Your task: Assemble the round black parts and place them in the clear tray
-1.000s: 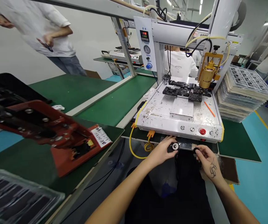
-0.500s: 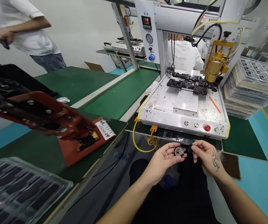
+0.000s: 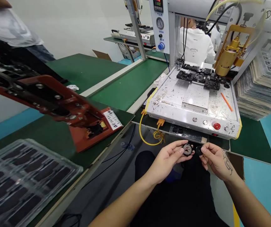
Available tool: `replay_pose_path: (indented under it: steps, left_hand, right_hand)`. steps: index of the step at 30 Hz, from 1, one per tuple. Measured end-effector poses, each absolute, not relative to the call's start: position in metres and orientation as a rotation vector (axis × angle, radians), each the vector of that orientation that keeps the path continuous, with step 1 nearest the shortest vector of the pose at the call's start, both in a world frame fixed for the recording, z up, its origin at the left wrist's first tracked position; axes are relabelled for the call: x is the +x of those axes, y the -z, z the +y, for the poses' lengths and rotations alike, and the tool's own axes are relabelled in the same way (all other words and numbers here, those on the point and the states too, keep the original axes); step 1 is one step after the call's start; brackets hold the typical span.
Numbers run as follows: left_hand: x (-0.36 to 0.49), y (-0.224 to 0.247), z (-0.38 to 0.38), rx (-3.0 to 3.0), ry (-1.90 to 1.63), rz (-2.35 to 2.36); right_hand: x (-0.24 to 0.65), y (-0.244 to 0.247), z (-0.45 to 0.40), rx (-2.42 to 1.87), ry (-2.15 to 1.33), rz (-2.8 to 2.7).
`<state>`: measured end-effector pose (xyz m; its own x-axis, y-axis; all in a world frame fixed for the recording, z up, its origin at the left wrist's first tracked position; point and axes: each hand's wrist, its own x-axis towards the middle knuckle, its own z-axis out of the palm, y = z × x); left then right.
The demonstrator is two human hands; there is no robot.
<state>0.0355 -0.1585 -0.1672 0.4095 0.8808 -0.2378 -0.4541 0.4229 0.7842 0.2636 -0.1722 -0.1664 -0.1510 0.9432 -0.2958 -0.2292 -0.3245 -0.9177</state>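
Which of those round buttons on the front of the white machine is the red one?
The red button, second from the right on the white machine; the other buttons are silver.

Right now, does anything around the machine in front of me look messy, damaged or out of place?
Yes: the white machine bed is covered in dark flecks and scuffs, and a loose orange stick lies slanted on its right side.

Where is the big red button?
In the head view, the red button sits on the front edge of the white machine base, toward its right end. It is between small silver buttons, just above the person's right hand.
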Motion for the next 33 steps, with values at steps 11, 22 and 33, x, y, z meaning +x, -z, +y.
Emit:
replay_pose_path:
  steps: [11,22,33]
  left_hand:
    - [0.037,0.164,-0.163,0.727,-0.945,0.703]
    - [0.041,0.159,-0.168,0.816,-0.952,0.760]
    - [0.043,0.156,-0.172,0.835,-0.963,0.764]
  right_hand:
    - [0.252,0.149,-0.167,-1.241,-1.216,-1.471]
    - [0.239,0.152,-0.173,-1.250,-1.127,-1.529]
    - [0.239,0.152,-0.175,-1.274,-1.125,-1.501]
